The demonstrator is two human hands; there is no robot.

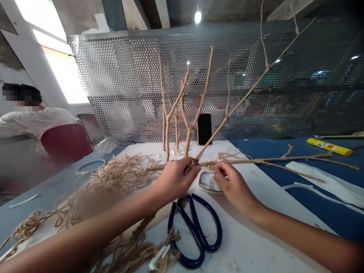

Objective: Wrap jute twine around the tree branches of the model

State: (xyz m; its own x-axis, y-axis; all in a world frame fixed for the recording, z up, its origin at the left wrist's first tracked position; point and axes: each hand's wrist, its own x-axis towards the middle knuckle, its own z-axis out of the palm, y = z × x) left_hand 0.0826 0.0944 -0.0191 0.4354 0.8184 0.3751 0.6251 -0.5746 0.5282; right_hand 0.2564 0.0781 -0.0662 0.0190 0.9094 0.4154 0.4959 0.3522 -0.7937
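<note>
My left hand [174, 178] is closed around the lower end of a long thin branch [241, 99], which slants up to the right. Brown twine wraps that end beside my thumb. My right hand [231, 184] is pinched just to the right; whatever lies between its fingertips is too small to make out. Behind my hands stand several twine-wrapped branches [187, 140], upright and forked. Another branch [273, 160] lies across the table to the right. Below my left hand rest dark blue-handled scissors [199, 231], their blades hidden. A loose heap of twine [122, 172] spreads at the left.
A phone [204, 129] leans upright near a perforated metal screen [125, 91]. On the blue surface at right lie a yellow tube [330, 147] and white material [327, 182]. A roll of tape [209, 184] sits by my right hand. A person [34, 121] sits at far left.
</note>
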